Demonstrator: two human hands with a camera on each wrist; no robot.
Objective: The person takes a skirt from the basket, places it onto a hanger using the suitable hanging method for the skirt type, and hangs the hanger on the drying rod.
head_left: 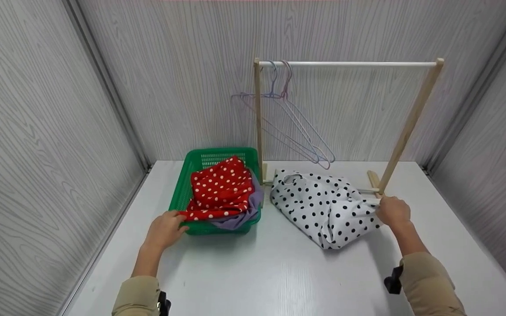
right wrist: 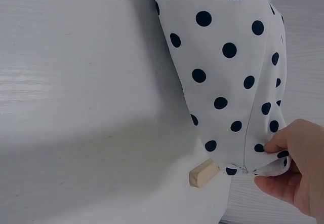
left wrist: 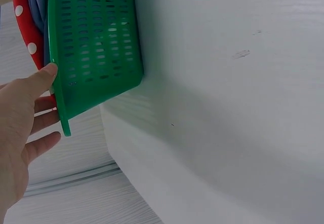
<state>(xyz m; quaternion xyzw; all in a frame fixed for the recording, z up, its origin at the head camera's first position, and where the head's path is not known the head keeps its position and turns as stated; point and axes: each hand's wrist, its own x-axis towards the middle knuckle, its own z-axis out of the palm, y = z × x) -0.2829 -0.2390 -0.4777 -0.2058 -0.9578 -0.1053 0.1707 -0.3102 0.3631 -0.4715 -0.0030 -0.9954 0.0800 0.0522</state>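
A white garment with black dots (head_left: 319,202) lies spread at an angle on the table, its round neck opening at the far left. My right hand (head_left: 393,210) pinches its right edge between thumb and fingers, seen closely in the right wrist view. On the left is a green plastic basket (left wrist: 96,41) holding a red garment with white dots (head_left: 222,184) on top of a purple cloth (head_left: 235,221). My left hand (head_left: 165,228) grips the basket's near-left rim, thumb outside and fingers over the top, touching a corner of the red garment.
Behind the white garment stands a wooden rack with a white bar (head_left: 345,64). Several thin hangers (head_left: 297,118) hang at the bar's left end. The rack's wooden foot (right wrist: 202,173) shows near my right hand. Grey wood-grain walls (head_left: 29,131) enclose the white table (head_left: 253,276).
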